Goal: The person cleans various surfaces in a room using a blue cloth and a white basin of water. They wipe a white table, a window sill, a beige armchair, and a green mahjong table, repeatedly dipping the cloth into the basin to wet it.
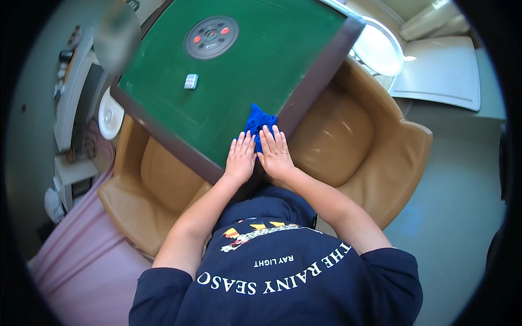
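A crumpled blue cloth (260, 120) lies at the near corner of a green felt-topped table (239, 76). My left hand (241, 158) rests flat at the cloth's left side, fingers stretched out and pointing away from me. Beside it, my right hand (275, 152) presses flat on the cloth's near right part, its fingers also straight. The hands nearly touch at the thumbs and cover some of the cloth. Further off on the felt sits a small white and light-blue block (191, 81). Beyond that is a round dark centre disc (212, 37) with red spots.
Tan armchairs stand against the table's left side (168, 168) and right side (337, 136). A raised dark brown rim (321, 76) edges the table. White round trays (380, 46) (110, 115) are beyond both chairs. Pink fabric (103, 233) drapes at the lower left.
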A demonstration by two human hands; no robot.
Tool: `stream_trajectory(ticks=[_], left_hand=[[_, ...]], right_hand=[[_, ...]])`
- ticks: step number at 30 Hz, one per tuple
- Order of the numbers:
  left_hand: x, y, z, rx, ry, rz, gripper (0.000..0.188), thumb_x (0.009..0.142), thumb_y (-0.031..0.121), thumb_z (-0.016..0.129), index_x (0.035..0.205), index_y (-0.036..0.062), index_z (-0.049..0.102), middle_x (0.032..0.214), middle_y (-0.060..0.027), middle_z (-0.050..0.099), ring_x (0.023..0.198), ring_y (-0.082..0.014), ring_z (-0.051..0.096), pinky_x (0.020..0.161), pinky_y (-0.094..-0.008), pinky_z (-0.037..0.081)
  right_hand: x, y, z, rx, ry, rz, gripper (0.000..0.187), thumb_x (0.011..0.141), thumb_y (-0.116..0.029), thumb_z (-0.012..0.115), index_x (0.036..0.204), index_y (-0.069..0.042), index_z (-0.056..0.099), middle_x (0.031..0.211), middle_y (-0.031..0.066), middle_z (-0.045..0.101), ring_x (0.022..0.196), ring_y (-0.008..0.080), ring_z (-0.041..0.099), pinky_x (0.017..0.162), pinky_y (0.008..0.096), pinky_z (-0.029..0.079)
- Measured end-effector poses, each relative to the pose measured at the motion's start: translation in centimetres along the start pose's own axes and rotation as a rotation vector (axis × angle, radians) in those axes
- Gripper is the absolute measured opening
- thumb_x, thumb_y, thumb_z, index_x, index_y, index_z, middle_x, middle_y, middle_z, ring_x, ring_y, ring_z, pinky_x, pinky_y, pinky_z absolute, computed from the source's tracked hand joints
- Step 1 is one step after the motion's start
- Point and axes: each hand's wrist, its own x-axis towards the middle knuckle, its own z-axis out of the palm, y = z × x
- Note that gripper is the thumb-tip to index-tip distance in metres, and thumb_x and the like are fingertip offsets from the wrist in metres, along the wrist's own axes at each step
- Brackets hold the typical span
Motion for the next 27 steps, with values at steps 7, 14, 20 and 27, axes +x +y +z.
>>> stream_trajectory(ticks=[7, 14, 20, 27], left_hand=[[-9.0, -2.7, -0.2, -0.061, 0.042, -0.073, 0.053, 0.094, 0.022, 0.063, 0.142, 0.0034, 0.049, 0.160, -0.0124, 0.034, 0.150, -0.0321, 0.027, 0.122, -0.0514, 0.021], [-11.1, -4.3, 0.9, -0.275, 0.401, -0.435, 0.077, 0.092, 0.029, 0.069, 0.157, 0.0140, 0.029, 0.162, -0.0214, 0.021, 0.147, -0.0448, 0.023, 0.119, -0.0544, 0.024], [-9.2, -7.7, 2.1, -0.451, 0.557, -0.919, 0.073, 0.101, 0.039, 0.052, 0.160, 0.0138, 0.017, 0.164, -0.0251, 0.010, 0.148, -0.0466, 0.018, 0.120, -0.0555, 0.021], [-4.3, -10.3, 1.0, -0.624, 0.701, -1.298, 0.072, 0.100, 0.045, 0.052, 0.161, 0.0260, 0.018, 0.162, -0.0253, 0.016, 0.146, -0.0456, 0.025, 0.117, -0.0535, 0.029]], right_hand=[[-1.3, -5.1, 0.7, -0.026, -0.314, -0.305, 0.074, 0.097, -0.037, 0.056, 0.155, -0.001, 0.029, 0.165, 0.0142, 0.019, 0.154, 0.0368, 0.009, 0.124, 0.0495, 0.011], [3.0, -6.6, 3.3, 0.108, -0.275, -0.464, 0.073, 0.095, -0.029, 0.061, 0.154, 0.001, 0.030, 0.164, 0.0156, 0.020, 0.152, 0.0385, 0.016, 0.122, 0.0476, 0.023], [8.4, -8.8, 4.7, 0.058, -0.147, -0.534, 0.074, 0.088, -0.026, 0.069, 0.152, -0.010, 0.037, 0.157, 0.0098, 0.033, 0.148, 0.0358, 0.025, 0.119, 0.0489, 0.026], [10.3, -13.0, 4.0, -0.003, -0.073, -0.415, 0.050, 0.080, -0.015, 0.070, 0.128, -0.028, 0.064, 0.131, 0.0058, 0.057, 0.128, 0.0380, 0.044, 0.097, 0.0494, 0.040]])
